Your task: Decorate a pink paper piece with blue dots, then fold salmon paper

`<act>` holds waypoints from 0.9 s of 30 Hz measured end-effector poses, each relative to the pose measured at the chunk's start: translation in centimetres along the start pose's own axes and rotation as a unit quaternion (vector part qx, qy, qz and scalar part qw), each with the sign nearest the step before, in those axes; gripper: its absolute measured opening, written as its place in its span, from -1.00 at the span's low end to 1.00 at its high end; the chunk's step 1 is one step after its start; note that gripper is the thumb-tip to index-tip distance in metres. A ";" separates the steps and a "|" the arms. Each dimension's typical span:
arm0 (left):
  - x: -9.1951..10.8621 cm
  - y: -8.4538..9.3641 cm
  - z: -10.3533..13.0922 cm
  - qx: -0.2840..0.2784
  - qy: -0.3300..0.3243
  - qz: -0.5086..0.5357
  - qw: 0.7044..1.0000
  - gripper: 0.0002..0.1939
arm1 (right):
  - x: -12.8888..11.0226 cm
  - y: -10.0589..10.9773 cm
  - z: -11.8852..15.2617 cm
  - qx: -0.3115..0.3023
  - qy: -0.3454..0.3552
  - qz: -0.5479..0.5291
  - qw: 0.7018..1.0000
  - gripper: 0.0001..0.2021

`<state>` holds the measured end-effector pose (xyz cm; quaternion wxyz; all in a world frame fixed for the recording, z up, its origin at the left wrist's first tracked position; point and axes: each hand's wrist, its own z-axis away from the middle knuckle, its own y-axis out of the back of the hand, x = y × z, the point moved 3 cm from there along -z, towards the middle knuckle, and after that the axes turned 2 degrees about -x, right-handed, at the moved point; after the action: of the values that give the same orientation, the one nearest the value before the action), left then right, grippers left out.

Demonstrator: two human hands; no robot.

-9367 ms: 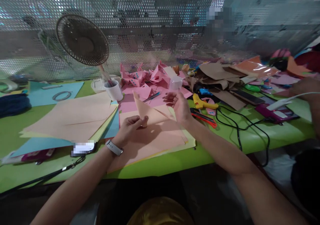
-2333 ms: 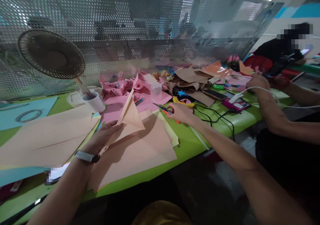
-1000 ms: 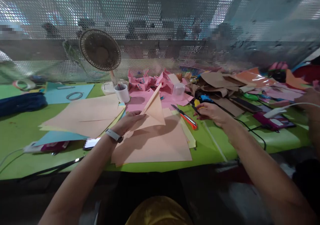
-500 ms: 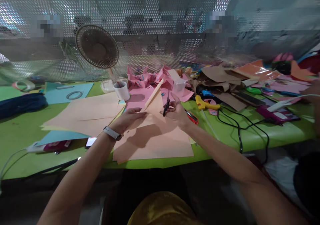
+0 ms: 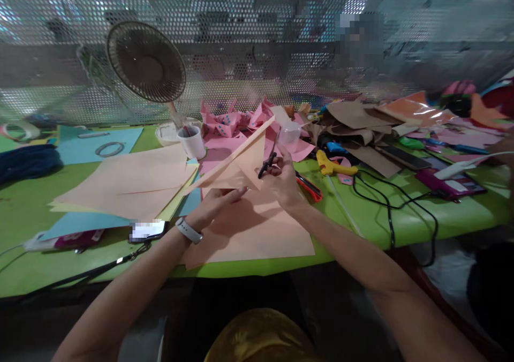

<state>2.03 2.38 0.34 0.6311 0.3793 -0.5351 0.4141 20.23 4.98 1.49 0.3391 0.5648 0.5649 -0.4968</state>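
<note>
A folded sheet of peach paper [image 5: 236, 168] is raised off the table, its long folded strip slanting up to the right. My left hand [image 5: 220, 201], a pale-banded watch on its wrist, grips the paper's lower edge from below. In my right hand [image 5: 284, 182] is a pair of black-handled scissors [image 5: 268, 164], blades pointing up and away, just right of the folded paper. My right fingertips are close to the paper's right corner; whether they touch it I cannot tell. Beneath both hands lies a flat peach sheet [image 5: 265, 233], partly shaded by them.
Left of my hands lies a stack of peach sheets [image 5: 124, 180], with a phone [image 5: 146, 230] near it. Behind are a white cup [image 5: 191, 142], a fan [image 5: 146, 62] and pink folded paper [image 5: 225, 121]. To the right are a red box cutter [image 5: 308, 186], a yellow glue gun [image 5: 333, 165] and black cables [image 5: 385, 204].
The folded peach paper has been lifted and turned, so more of it shows above the flat sheet. My left hand has shifted beneath its lower edge. The scissors remain in my right hand.
</note>
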 end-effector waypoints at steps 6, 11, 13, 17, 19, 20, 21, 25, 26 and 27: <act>-0.8 -0.1 -0.4 0.056 -0.023 0.000 0.998 -0.59 | 0.1 -0.6 1.4 -0.037 -0.073 0.040 0.996 -0.16; -0.3 1.7 -0.6 0.086 -0.052 0.036 0.994 -0.64 | -0.3 0.2 1.6 -0.084 -0.116 0.028 0.989 -0.28; -0.1 2.2 -0.6 0.117 -0.061 0.066 0.989 -0.62 | -1.0 0.2 1.9 -0.119 -0.138 0.022 0.983 -0.33; 0.0 2.7 -0.7 0.195 -0.089 0.114 0.970 -0.59 | -2.0 -0.6 3.3 -0.204 -0.211 0.045 0.955 -0.39; 0.0 3.0 -0.7 0.241 -0.100 0.135 0.956 -0.56 | -2.1 -1.0 4.1 -0.224 -0.244 0.061 0.942 -0.36; -0.1 3.1 -0.7 0.251 -0.102 0.143 0.952 -0.54 | -2.0 -1.1 4.4 -0.230 -0.255 0.069 0.937 -0.35; 0.0 3.2 -0.7 0.250 -0.103 0.149 0.951 -0.53 | -1.9 -1.2 4.7 -0.237 -0.263 0.079 0.932 -0.36; 0.2 3.1 -0.5 0.220 -0.092 0.172 0.956 -0.63 | -1.3 -1.2 5.1 -0.245 -0.259 0.110 0.928 -0.41; 0.3 3.1 -0.4 0.223 -0.089 0.179 0.954 -0.68 | -1.2 -1.1 5.1 -0.243 -0.255 0.110 0.929 -0.42; 0.4 3.1 -0.3 0.229 -0.085 0.184 0.952 -0.73 | -1.1 -1.0 5.0 -0.243 -0.253 0.108 0.930 -0.42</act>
<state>-0.68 3.82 0.79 0.3925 0.4427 -0.5380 0.6004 18.47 0.01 1.35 0.6495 0.3782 0.4993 -0.4312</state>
